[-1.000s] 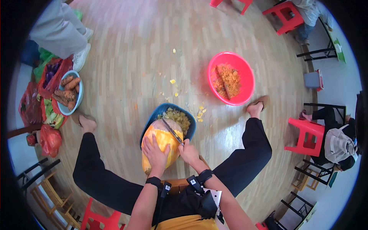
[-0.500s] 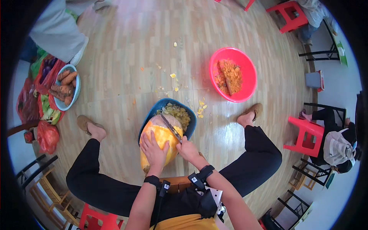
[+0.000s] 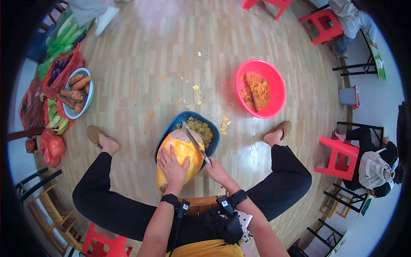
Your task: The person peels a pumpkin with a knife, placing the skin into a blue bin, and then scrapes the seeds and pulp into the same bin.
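A large, partly peeled pumpkin (image 3: 182,149) leans over a blue basin (image 3: 162,140) between my legs. Its flesh shows orange and yellow, with pale skin left at the far end. My left hand (image 3: 172,165) lies on the pumpkin with its fingers spread. My right hand (image 3: 217,170) is wrapped round the handle of a knife (image 3: 196,143), whose blade lies along the pumpkin's upper right side. Pale peelings (image 3: 199,129) fill the far part of the basin.
A pink basin (image 3: 280,88) holds orange shreds. At the left, a light-blue basket (image 3: 89,96) of brown roots stands beside bags of vegetables (image 3: 57,70). Red stools (image 3: 340,158) and people are at the right. Scraps (image 3: 195,88) dot the floor.
My right hand and the knife have shifted slightly to the right, while my left hand stays on the pumpkin. The person at the upper left has moved farther away, uncovering more bags.
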The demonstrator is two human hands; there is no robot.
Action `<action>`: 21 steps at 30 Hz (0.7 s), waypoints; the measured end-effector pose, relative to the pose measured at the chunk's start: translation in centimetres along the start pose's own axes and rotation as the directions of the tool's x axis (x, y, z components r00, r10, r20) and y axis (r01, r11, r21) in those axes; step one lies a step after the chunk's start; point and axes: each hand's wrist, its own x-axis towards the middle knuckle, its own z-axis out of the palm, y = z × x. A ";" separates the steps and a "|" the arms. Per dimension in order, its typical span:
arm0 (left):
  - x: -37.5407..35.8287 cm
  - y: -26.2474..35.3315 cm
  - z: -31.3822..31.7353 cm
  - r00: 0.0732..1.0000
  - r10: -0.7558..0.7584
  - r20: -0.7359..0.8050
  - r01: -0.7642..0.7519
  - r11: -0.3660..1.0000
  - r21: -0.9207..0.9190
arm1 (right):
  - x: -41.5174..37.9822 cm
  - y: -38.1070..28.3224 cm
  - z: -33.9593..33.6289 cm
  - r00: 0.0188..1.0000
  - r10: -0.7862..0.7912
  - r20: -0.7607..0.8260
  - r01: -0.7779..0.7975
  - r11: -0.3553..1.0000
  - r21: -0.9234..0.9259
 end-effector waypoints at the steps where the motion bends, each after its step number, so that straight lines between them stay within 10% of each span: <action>1: -0.1 0.0 0.0 1.000 0.001 -0.001 -0.001 1.000 0.000 | -0.1 -0.6 0.0 1.000 -0.001 -0.001 0.001 1.000 0.000; 6: -0.1 0.0 0.1 1.000 0.005 -0.017 -0.005 1.000 0.017 | 0.4 -2.8 0.2 0.969 0.233 -0.077 -0.245 0.899 -0.364; 21: 0.3 0.0 0.2 1.000 -0.002 0.012 0.001 0.999 0.043 | 1.9 -2.7 1.9 0.961 0.221 -0.167 -0.275 0.831 -0.483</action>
